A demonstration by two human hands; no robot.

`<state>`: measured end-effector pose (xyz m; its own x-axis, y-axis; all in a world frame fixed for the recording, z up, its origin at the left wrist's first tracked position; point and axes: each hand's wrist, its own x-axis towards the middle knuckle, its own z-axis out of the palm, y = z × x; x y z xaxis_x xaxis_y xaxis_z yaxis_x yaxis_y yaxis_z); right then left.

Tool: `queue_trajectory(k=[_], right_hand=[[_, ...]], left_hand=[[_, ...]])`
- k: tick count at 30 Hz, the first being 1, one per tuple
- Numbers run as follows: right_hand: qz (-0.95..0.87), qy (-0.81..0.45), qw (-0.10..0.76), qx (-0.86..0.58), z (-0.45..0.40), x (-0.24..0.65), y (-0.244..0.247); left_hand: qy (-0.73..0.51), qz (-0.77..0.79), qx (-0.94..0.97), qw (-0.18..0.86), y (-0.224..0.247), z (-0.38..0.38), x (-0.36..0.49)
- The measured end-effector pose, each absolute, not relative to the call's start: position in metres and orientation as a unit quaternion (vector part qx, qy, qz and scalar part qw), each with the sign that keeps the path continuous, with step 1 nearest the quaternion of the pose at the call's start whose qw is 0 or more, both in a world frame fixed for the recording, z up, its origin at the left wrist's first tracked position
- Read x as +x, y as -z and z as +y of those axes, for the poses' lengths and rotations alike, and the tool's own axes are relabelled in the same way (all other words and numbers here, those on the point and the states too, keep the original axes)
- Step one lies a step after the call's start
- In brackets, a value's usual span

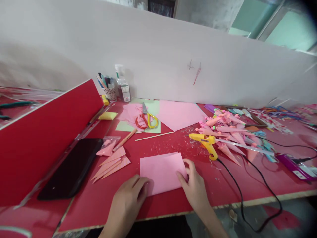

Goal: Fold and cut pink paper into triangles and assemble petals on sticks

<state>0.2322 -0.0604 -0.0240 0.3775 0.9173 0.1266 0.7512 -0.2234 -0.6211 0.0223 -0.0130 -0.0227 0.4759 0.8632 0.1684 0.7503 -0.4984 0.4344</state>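
Observation:
A folded pink sheet of paper [162, 172] lies on the red table near its front edge. At the sheet's lower left corner is my left hand [132, 195], with the paper edge between thumb and curled fingers. My right hand [193, 183] pinches the sheet's right edge, thumb on top and fingers behind it. Left of the sheet lie several pink striped paper pieces [112, 165]. A yellow glue gun [204, 140] with a clear glue stick rests to the upper right, beside a pile of pink paper cones [228, 127].
A black phone [73, 168] lies at left by a red divider [49, 142]. Scissors [146, 119] rest on pink and green paper. A bottle [123, 86] and pen cup [109, 92] stand behind. A black cord [236, 185] hangs over the front edge near a purple device [296, 167].

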Motion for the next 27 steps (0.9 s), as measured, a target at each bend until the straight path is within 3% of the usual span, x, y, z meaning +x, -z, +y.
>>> queue_trajectory(k=[8, 14, 21, 27], right_hand=[[-0.606, -0.016, 0.227, -0.763, -0.048, 0.227, 0.022], [-0.635, -0.020, 0.148, -0.758, -0.045, 0.226, 0.017], [-0.632, -0.012, 0.116, -0.766, -0.043, 0.225, 0.013], [-0.639, 0.019, 0.090, -0.763, -0.042, 0.224, 0.013]], left_hand=[[-0.159, 0.483, 0.855, 0.098, 0.021, -0.014, 0.023], [-0.164, 0.494, 0.847, 0.106, 0.021, -0.015, 0.023], [-0.153, 0.488, 0.859, 0.002, 0.022, -0.016, 0.024], [-0.185, 0.356, 0.916, -0.020, 0.016, -0.025, 0.049]])
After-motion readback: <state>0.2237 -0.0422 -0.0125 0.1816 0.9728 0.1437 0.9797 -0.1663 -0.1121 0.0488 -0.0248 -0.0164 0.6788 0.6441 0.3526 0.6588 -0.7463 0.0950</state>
